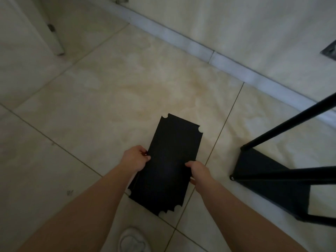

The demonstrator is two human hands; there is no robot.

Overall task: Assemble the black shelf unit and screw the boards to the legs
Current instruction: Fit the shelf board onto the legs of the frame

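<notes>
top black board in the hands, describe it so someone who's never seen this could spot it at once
On the pale tiled floor, left of the half-built black shelf frame, lies a small stack of flat black rectangular boards. The top black board is gripped at its long edges by the left hand and right hand; it has round corner notches.

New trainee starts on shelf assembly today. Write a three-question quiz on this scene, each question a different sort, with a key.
1. True or false: both hands hold the black boards.
2. Where does the part-built frame stand relative to the boards? A) to their right B) to their left C) beneath them
3. Fill in: each visible board corner has a rounded ____.

Key
1. True: the left hand grips the left edge, the right hand the right edge.
2. A: it stands on the tiled floor, legs already fitted.
3. Notch.
</notes>
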